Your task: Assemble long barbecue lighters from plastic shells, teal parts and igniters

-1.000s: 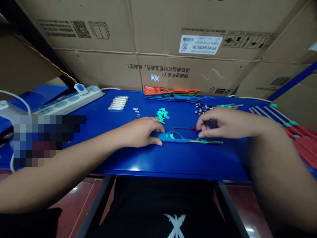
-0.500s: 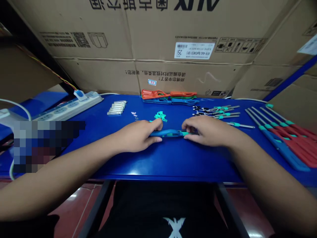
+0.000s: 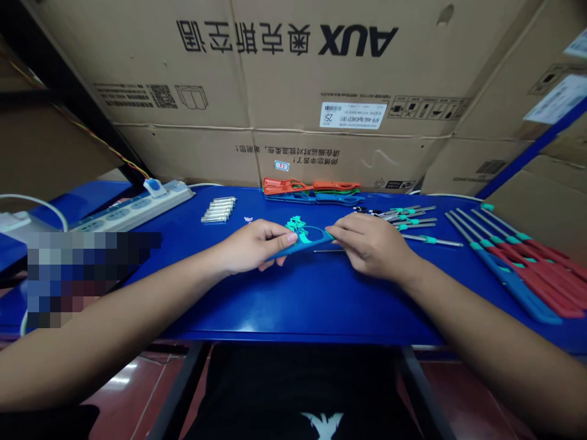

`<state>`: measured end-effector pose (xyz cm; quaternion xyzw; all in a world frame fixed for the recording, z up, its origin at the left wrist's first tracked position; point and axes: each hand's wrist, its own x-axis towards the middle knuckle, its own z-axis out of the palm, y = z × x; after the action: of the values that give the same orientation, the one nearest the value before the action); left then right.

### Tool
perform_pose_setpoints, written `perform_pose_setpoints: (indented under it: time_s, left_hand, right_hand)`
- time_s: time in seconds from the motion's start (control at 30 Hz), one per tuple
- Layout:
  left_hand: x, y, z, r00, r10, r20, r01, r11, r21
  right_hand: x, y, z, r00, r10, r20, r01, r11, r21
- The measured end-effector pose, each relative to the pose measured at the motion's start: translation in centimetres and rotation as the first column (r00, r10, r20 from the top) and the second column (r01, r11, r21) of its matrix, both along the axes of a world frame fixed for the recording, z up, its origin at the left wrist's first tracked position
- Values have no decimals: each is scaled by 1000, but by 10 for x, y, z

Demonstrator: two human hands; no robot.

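A blue lighter body (image 3: 306,239) with a teal trigger is held just above the blue table (image 3: 293,299), tilted on its side. My left hand (image 3: 250,245) pinches its handle end. My right hand (image 3: 369,243) is closed over its nozzle end, whose metal tube is mostly hidden under the fingers. Small teal plastic parts (image 3: 296,222) lie just behind the lighter.
Finished red and blue lighters (image 3: 518,260) lie in a row at the right. Metal tubes with teal collars (image 3: 413,218) sit behind my right hand. Orange and blue shells (image 3: 312,189) and silver cylinders (image 3: 219,208) lie further back. A power strip (image 3: 132,205) is at left, cardboard boxes (image 3: 293,91) behind.
My right hand came left from the thin red-tipped rod to the lighter's nozzle end. Both hands now hold the lighter, turned onto its side and lifted slightly.
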<state>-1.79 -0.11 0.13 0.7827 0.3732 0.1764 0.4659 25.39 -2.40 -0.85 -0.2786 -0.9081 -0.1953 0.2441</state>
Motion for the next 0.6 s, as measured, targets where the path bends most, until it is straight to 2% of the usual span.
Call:
perform_pose_setpoints:
  time_s: [0.07,0.13,0.2,0.23,0.3,0.43,0.6]
  left_hand:
    - [-2,2,1,999,-24,28,24,1000,-14]
    - [-3,2,2,1000,-9,5,9,995,103]
    - [-3,0,3,999,21,-26,-14,967,253]
    - [-2,-1,4,999,33,-36,-21,958,286]
    - [-1,-2,4,998,34,-52,-20,972,235]
    - [3,-5,6,999,14,-38,-13,999,31]
    - [1,-9,9,999,-2,-54,4,999,35]
  right_hand:
    - [-3,-3,2,1000,-16,-27,17,999,50]
    - [-6,-6,3,999,-21,-27,23,998,62]
    - [-6,-7,3,1000,-15,-27,17,998,63]
    - [-6,-7,2,999,-9,-31,11,998,63]
    - [-5,-5,0,1000,1,-26,0,998,55]
    - [-2,-1,-2,1000,19,-10,-20,1000,-14]
    - [-1,0,6,999,13,-49,-20,988,-154]
